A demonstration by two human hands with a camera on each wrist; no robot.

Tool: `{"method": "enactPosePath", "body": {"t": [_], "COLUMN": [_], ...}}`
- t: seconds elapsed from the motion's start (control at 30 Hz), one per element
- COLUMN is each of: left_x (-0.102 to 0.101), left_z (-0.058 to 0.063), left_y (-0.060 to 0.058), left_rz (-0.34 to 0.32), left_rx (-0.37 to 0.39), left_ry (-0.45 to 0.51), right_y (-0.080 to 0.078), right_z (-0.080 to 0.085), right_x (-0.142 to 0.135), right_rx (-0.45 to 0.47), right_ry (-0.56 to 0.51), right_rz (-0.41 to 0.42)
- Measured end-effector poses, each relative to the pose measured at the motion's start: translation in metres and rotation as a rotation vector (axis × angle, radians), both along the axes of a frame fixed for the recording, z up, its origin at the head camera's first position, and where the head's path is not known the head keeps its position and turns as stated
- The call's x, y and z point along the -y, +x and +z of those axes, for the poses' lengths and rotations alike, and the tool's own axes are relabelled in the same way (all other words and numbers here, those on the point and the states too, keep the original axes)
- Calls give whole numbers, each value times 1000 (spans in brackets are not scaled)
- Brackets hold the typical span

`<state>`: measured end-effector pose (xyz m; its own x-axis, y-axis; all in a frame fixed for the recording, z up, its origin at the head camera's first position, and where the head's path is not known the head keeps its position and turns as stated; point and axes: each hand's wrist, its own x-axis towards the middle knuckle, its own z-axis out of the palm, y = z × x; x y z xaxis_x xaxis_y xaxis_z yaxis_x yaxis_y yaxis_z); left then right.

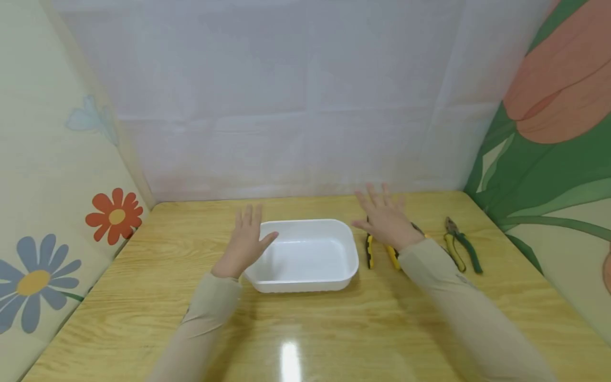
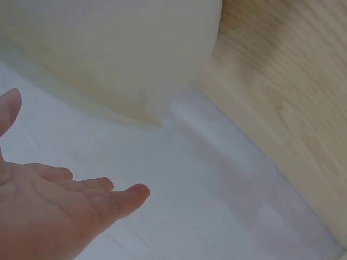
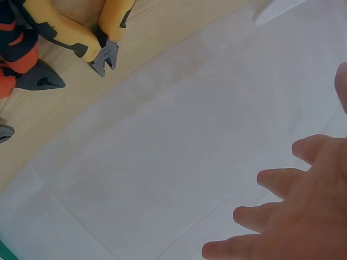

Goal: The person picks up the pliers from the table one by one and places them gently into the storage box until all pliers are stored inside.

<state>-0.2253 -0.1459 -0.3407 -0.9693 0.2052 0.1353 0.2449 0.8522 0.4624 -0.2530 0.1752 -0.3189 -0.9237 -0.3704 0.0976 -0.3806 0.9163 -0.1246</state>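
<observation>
Fingers spread, my left hand (image 1: pixel 242 245) is at the left edge of a white plastic basin (image 1: pixel 305 287); in the left wrist view the palm (image 2: pixel 54 214) holds nothing and the basin wall (image 2: pixel 119 54) looks blurred. My right hand (image 1: pixel 386 222), its fingers also spread, is raised over some pliers right of the basin and partly hides them. The right wrist view shows yellow-and-black diagonal cutters (image 3: pixel 107 54) and orange-and-black pliers (image 3: pixel 38 78) apart from that hand (image 3: pixel 309 206). Pliers with one yellow and one green handle (image 1: pixel 462 246) lie farther right.
The wooden table (image 1: pixel 296 323) meets a white cloth backdrop (image 1: pixel 305 106) at its far edge. Flower-patterned panels stand at the left (image 1: pixel 52 175) and right (image 1: pixel 563 175). Another metal plier tip (image 3: pixel 5 132) shows at the left of the right wrist view.
</observation>
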Motion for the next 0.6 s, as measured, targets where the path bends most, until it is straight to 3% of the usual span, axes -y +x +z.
{"method": "enactPosePath", "body": {"t": [0.33, 0.6], "left_x": [12, 18], "left_z": [-17, -29], "left_y": [-4, -8], "left_rz": [12, 116], "left_rx": [169, 288], "left_ry": [249, 528], "right_y": [10, 14], "right_z": [-3, -10], "right_x": [-9, -16], "right_rx": [-12, 29], "right_ry": [-35, -58], "right_rz": [-8, -37]}}
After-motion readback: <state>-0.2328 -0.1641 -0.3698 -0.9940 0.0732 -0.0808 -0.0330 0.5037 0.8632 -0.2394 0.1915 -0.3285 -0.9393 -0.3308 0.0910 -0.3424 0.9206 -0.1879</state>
